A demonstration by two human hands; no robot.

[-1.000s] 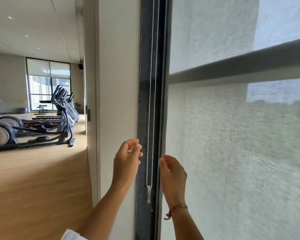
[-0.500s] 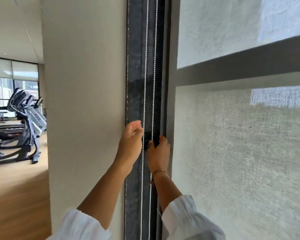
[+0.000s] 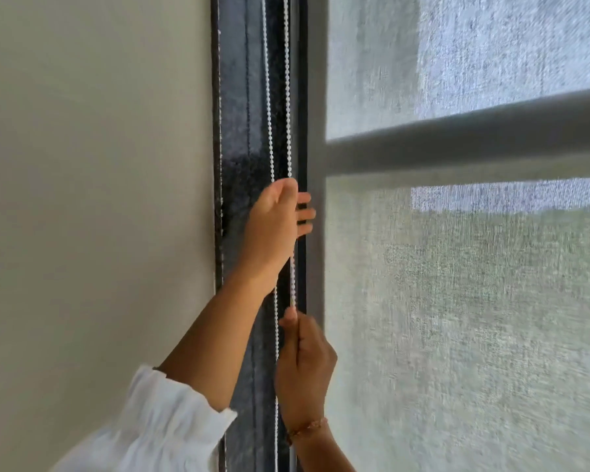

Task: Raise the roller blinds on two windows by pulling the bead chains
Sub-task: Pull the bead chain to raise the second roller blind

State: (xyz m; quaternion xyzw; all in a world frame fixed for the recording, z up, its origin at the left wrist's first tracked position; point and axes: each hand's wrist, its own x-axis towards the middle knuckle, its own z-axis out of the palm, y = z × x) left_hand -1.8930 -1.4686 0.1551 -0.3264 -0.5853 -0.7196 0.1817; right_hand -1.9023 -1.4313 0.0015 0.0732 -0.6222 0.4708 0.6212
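Chain running 12 to 6 down the dark frame in 2 strands, just left of the blind, at 9 o'clock from its fabric. Left hand higher, curled round the right strand, grip clenched on it, fingertips poking out toward 3 o'clock. Right hand directly below at 6 o'clock, pinching the same strand between thumb and forefinger, grip closed on it. Left strand free, passing behind the left hand. Long axis vertical, so likely a straight pull toward 6 o'clock, hand over hand, left hand nearer the top. Blind fully down here, horizontal bar showing through the fabric at 2 o'clock.
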